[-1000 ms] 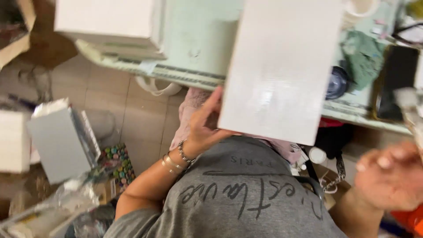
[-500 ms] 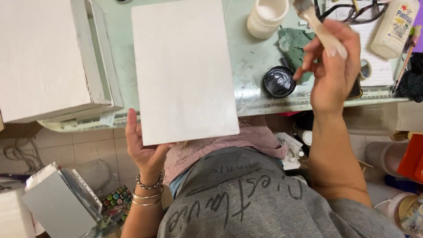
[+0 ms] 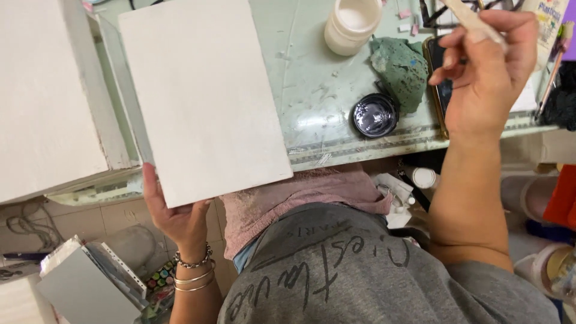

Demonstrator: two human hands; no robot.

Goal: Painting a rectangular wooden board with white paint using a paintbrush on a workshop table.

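Note:
My left hand (image 3: 174, 216) grips the near lower corner of a white rectangular canvas panel (image 3: 201, 99), which lies tilted over the pale green table (image 3: 312, 102). My right hand (image 3: 486, 72) is raised over the table's right side and holds a pale wooden brush handle (image 3: 474, 18) pinched between its fingers. Below and left of that hand sit a round black lid (image 3: 375, 115), a crumpled green cloth (image 3: 401, 69) and an open white jar of white paint (image 3: 353, 23).
A larger white panel (image 3: 45, 96) lies at the table's left end. A dark phone (image 3: 441, 87) lies under my right hand. A pink towel (image 3: 300, 198) covers my lap. Binders (image 3: 90, 282) and clutter stand on the tiled floor at left, containers at right.
The view has swung from my lap onto the table. The canvas has come down flatter, held by its lower corner. My right hand rose with the brush to the upper right.

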